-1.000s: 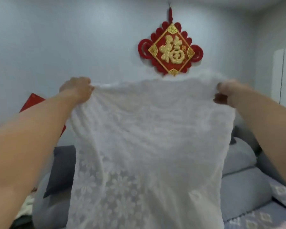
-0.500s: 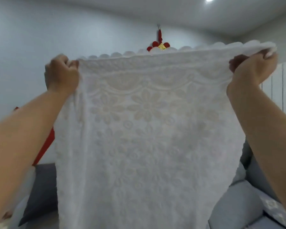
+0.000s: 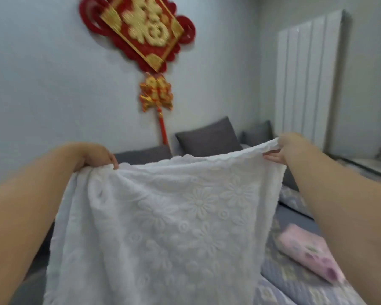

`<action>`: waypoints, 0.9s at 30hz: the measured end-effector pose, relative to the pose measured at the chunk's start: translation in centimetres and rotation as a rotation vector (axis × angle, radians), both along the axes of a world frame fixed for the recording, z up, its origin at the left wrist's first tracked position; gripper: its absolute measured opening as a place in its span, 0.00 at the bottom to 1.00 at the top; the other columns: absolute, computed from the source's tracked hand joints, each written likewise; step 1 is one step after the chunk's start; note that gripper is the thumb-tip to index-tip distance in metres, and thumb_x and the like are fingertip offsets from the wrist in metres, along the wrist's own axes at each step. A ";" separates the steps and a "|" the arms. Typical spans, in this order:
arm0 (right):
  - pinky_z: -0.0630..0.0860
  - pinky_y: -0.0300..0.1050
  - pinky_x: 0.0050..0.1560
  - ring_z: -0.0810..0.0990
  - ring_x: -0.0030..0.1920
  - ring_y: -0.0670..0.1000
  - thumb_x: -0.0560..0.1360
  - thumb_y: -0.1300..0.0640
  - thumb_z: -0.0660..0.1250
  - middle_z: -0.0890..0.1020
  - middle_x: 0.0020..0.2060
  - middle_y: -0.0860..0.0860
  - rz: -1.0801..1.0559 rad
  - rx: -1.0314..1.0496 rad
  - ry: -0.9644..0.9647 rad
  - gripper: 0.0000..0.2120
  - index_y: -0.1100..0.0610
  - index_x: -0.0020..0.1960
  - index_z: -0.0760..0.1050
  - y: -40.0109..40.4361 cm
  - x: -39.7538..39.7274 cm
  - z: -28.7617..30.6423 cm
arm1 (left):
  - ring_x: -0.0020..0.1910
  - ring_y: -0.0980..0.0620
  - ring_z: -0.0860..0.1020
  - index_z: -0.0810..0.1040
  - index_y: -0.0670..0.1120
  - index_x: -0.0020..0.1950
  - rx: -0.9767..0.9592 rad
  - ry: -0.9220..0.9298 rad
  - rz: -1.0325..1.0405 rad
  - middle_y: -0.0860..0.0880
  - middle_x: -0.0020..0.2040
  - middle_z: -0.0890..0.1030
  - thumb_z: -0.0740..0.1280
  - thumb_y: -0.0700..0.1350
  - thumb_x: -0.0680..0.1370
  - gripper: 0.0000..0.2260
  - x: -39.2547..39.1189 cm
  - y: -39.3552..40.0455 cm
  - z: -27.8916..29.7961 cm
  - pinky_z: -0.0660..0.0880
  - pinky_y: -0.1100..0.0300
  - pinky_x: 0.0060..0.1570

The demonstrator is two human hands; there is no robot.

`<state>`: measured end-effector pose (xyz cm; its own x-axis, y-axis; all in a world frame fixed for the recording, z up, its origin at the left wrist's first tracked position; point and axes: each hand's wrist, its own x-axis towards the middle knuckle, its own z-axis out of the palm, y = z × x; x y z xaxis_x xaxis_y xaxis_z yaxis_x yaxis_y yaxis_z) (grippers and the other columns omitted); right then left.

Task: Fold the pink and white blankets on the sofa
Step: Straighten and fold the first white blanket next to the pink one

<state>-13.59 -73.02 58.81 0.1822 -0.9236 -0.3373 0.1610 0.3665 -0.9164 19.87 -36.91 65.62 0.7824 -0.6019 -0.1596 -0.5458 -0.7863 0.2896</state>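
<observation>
One white blanket (image 3: pixel 163 227) hangs spread in the near middle, over the sofa (image 3: pixel 295 285). One pink blanket (image 3: pixel 310 254) lies folded on the seat at right. Two dark cushions (image 3: pixel 207 139) stand far behind. The left hand (image 3: pixel 97 156) grips one top corner, and the right hand (image 3: pixel 284 150) pinches the other. If either grip loosens, the top edge would likely sag and the fold go crooked.

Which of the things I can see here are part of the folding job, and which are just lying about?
Part of the job:
white blanket, held up at its top edge by left hand and right hand
pink blanket, lying folded on the sofa

Just there:
red wall ornament
grey cushions
</observation>
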 end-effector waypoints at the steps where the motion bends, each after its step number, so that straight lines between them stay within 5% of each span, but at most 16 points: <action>1: 0.83 0.50 0.40 0.80 0.41 0.60 0.83 0.62 0.55 0.79 0.53 0.62 -0.017 -0.018 0.006 0.14 0.64 0.66 0.71 -1.5 -1.4 -1.6 | 0.52 0.44 0.82 0.87 0.45 0.46 -0.048 -0.077 -0.024 0.45 0.50 0.85 0.72 0.37 0.74 0.06 -0.5 -3.0 -1.5 0.79 0.51 0.55; 3: 0.82 0.44 0.34 0.79 0.39 0.54 0.83 0.59 0.52 0.79 0.53 0.59 -0.062 -0.109 0.049 0.20 0.62 0.73 0.67 -3.9 -4.4 -3.3 | 0.57 0.40 0.79 0.85 0.45 0.53 -0.244 -0.280 -0.053 0.42 0.56 0.83 0.69 0.44 0.79 0.07 -1.1 -9.0 -4.1 0.74 0.51 0.58; 4: 0.83 0.43 0.38 0.78 0.37 0.52 0.83 0.60 0.53 0.79 0.46 0.58 -0.114 -0.134 0.007 0.21 0.61 0.74 0.67 -5.4 -6.0 -3.6 | 0.58 0.38 0.79 0.83 0.46 0.56 -0.361 -0.355 -0.058 0.40 0.58 0.82 0.66 0.46 0.81 0.08 -1.8 -11.6 -4.8 0.74 0.49 0.57; 7: 0.80 0.44 0.41 0.81 0.39 0.52 0.82 0.60 0.57 0.82 0.42 0.55 -0.373 -0.244 -0.202 0.16 0.57 0.67 0.74 -5.7 -10.3 -2.2 | 0.55 0.34 0.78 0.79 0.48 0.58 -0.611 -0.504 -0.107 0.38 0.56 0.81 0.59 0.48 0.83 0.10 -4.5 -17.3 -5.0 0.74 0.46 0.51; 11: 0.83 0.49 0.50 0.84 0.48 0.53 0.84 0.55 0.54 0.84 0.47 0.51 -0.462 -0.380 -0.367 0.12 0.53 0.51 0.77 -2.4 -14.5 -1.1 | 0.54 0.37 0.77 0.79 0.48 0.56 -0.707 -0.386 -0.208 0.43 0.54 0.81 0.60 0.48 0.82 0.10 -6.6 -21.2 -4.8 0.74 0.47 0.53; 14: 0.84 0.50 0.44 0.85 0.46 0.56 0.82 0.57 0.57 0.85 0.45 0.54 -0.514 -0.324 -0.465 0.11 0.56 0.49 0.77 0.1 -16.4 -2.7 | 0.53 0.44 0.78 0.84 0.47 0.52 -0.378 -0.195 -0.361 0.45 0.57 0.83 0.67 0.45 0.78 0.08 -6.5 -22.2 -7.1 0.75 0.51 0.56; 17: 0.80 0.45 0.37 0.83 0.38 0.56 0.82 0.57 0.60 0.83 0.38 0.55 -0.412 -0.250 -0.638 0.12 0.58 0.43 0.78 4.2 -17.4 -5.0 | 0.53 0.40 0.83 0.86 0.43 0.49 0.205 0.276 -0.552 0.42 0.53 0.85 0.71 0.40 0.74 0.06 -8.3 -20.3 -8.8 0.79 0.44 0.59; 19: 0.79 0.42 0.36 0.82 0.34 0.52 0.82 0.56 0.59 0.83 0.35 0.52 -0.304 -0.282 -0.725 0.17 0.57 0.38 0.79 7.4 -17.8 -5.9 | 0.50 0.41 0.84 0.83 0.41 0.51 0.350 0.487 -0.709 0.40 0.51 0.85 0.71 0.41 0.77 0.05 -9.3 -19.4 -8.7 0.80 0.43 0.57; 21: 0.78 0.42 0.38 0.82 0.35 0.50 0.84 0.55 0.58 0.82 0.34 0.50 -0.228 -0.363 -0.793 0.20 0.55 0.36 0.79 10.1 -18.0 -5.2 | 0.44 0.43 0.81 0.81 0.42 0.49 0.226 0.553 -0.837 0.40 0.47 0.82 0.70 0.42 0.79 0.04 -10.0 -19.4 -7.0 0.80 0.47 0.48; 27: 0.82 0.47 0.44 0.85 0.38 0.54 0.84 0.52 0.59 0.84 0.37 0.57 -0.265 -0.674 -0.983 0.17 0.61 0.43 0.78 12.5 -16.9 3.2 | 0.34 0.50 0.82 0.79 0.48 0.56 -0.538 0.823 -0.914 0.46 0.39 0.82 0.65 0.45 0.79 0.08 -11.0 -18.5 -0.1 0.81 0.57 0.31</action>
<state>-30.47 -60.56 61.98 -0.1310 -0.9076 0.3989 0.8902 -0.2848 -0.3556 8.91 -55.39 65.56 -0.1397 -0.9896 0.0343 -0.3288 0.0790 0.9411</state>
